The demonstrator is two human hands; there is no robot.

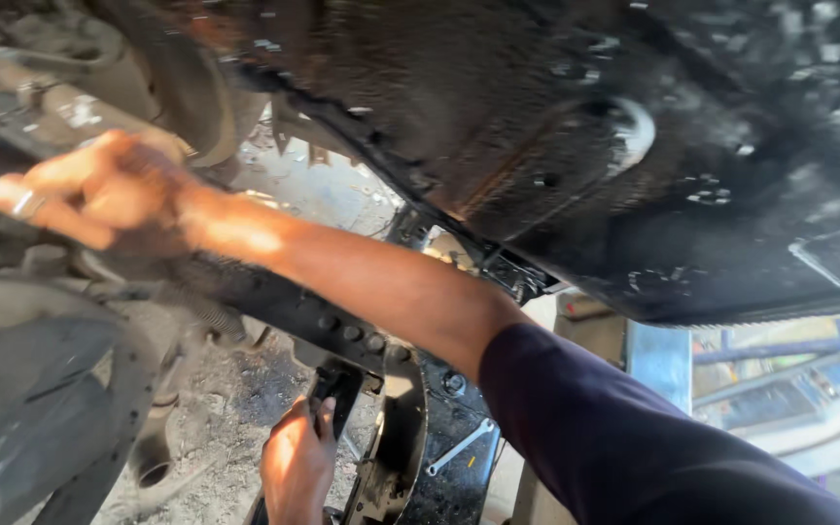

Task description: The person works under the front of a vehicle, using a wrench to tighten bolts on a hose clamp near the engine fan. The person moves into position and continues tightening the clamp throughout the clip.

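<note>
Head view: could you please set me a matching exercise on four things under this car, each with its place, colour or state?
Things:
1 ring
2 wrench
3 sleeve
4 left hand

Matches:
A dark blue
B gripping a dark bracket
C on a finger of the right hand
D silver, lying low in the picture

Pairs: 1-C, 2-D, 3-A, 4-B
</note>
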